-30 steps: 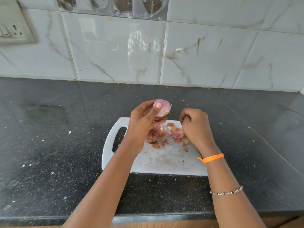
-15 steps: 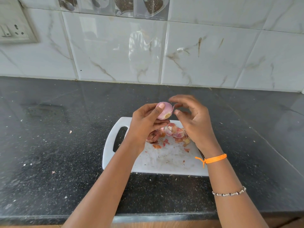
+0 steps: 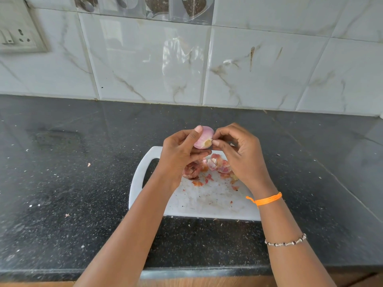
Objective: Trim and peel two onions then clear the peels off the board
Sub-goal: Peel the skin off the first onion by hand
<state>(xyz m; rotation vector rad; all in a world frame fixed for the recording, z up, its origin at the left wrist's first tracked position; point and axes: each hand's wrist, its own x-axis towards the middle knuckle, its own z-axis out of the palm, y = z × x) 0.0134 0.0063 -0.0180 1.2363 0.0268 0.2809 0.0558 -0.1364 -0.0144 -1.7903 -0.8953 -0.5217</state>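
Observation:
My left hand [image 3: 180,150] holds a pale pink peeled onion [image 3: 204,137] up above the far edge of the white cutting board [image 3: 209,204]. The thumb and forefinger of my right hand [image 3: 238,154] pinch a small bit of skin at the onion's cut end. On the board below lie a heap of pink and reddish onion peels [image 3: 217,165] and a darker, unpeeled-looking onion [image 3: 191,171], partly hidden by my left hand. Small peel scraps are scattered over the board's middle.
The board lies on a black speckled counter [image 3: 72,193] with a handle slot on its left side. A tiled wall [image 3: 186,69] rises behind, with a switch and socket plate [image 3: 18,36] at upper left. Tiny peel flecks dot the counter. The counter's front edge runs along the bottom.
My right hand rose from the peel heap on the board to the onion and now pinches at its cut end. My left hand kept the onion in place.

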